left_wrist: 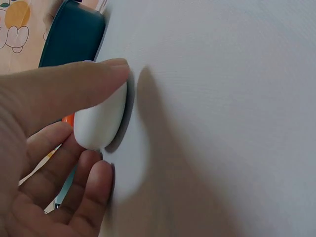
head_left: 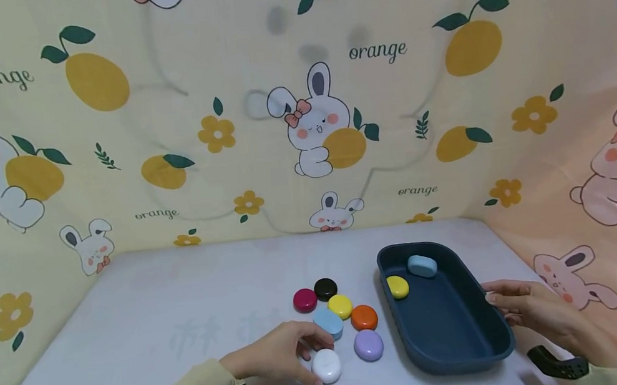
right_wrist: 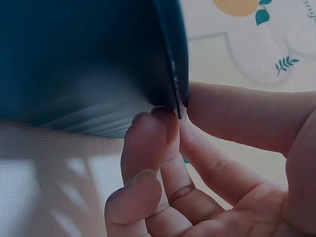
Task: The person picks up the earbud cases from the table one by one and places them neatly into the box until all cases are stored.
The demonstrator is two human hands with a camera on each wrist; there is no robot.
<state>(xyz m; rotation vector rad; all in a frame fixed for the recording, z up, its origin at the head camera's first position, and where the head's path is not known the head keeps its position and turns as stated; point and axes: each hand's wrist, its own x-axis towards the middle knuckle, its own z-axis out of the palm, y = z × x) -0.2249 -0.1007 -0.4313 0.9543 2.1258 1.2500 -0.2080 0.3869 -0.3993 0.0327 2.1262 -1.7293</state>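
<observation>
In the head view my left hand (head_left: 280, 352) pinches a smooth white rounded disc (head_left: 327, 366) at the front of the table. The left wrist view shows the thumb (left_wrist: 98, 81) along one side of this disc (left_wrist: 101, 123), with curled fingers by its other side. A light blue disc (head_left: 329, 325) lies just beyond those fingers, and a lilac disc (head_left: 368, 345) to the right. My right hand (head_left: 541, 312) grips the right rim of a dark blue tray (head_left: 447, 328). In the right wrist view the thumb and fingers (right_wrist: 145, 148) pinch the tray wall (right_wrist: 173, 59) from both sides.
Beyond the left hand lie a crimson disc (head_left: 305, 301), a black disc (head_left: 325, 288), a yellow disc (head_left: 340, 307) and an orange disc (head_left: 364, 318). Inside the tray are a yellow disc (head_left: 398, 286) and a pale blue piece (head_left: 422, 266). A printed cloth (head_left: 248, 48) hangs behind the white table.
</observation>
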